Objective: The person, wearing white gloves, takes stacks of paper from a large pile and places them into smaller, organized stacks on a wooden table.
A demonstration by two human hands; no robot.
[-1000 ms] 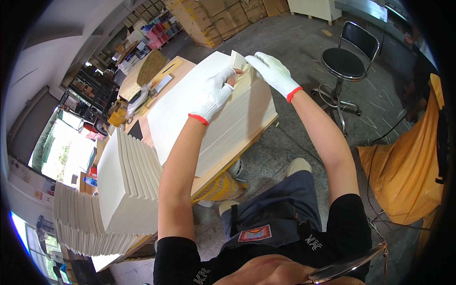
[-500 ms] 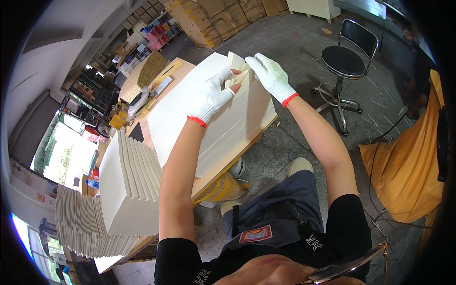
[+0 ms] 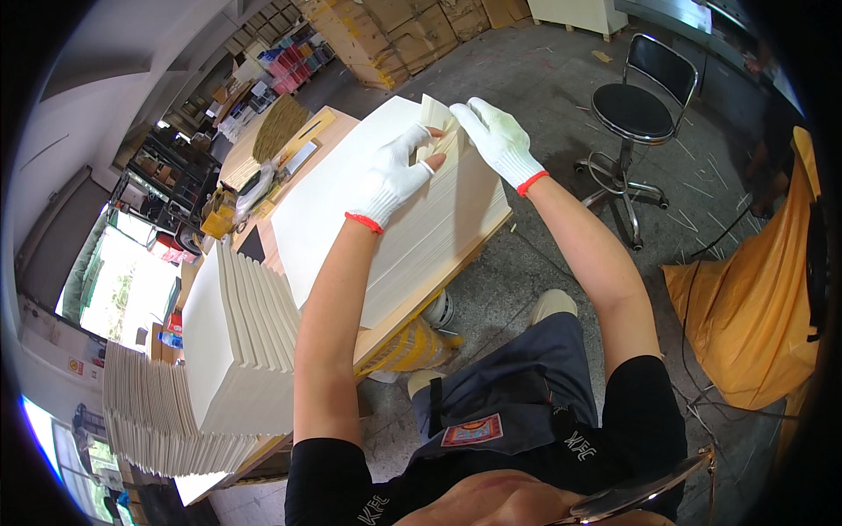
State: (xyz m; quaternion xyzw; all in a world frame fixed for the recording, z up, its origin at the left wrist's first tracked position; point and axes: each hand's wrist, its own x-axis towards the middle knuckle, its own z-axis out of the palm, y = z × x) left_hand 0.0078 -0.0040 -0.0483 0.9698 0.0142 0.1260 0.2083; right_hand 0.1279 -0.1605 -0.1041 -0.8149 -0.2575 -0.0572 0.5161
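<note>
A tall stack of large off-white paper sheets (image 3: 342, 171) lies on the wooden table, with its layered edge facing me. My left hand (image 3: 390, 175), in a white knitted glove with bare thumb and finger tips, rests at the stack's far right edge. Its thumb and forefinger are apart, touching the sheet edges. A narrow bundle of sheet ends (image 3: 435, 112) stands raised beyond those fingertips. My right hand (image 3: 500, 138), gloved too, lies along the stack's far right corner with fingers stretched out; its palm side is hidden.
Fanned paper stacks (image 3: 250, 329) stand at the table's near left. Beyond the main stack are a tape dispenser (image 3: 219, 213) and a brown pile (image 3: 281, 127). A black stool (image 3: 636, 112) stands right, with an orange sack (image 3: 745, 324) nearer and cables on the floor.
Both hands stay almost where they were. The right hand has shifted very slightly left; the paper stack looks the same.
</note>
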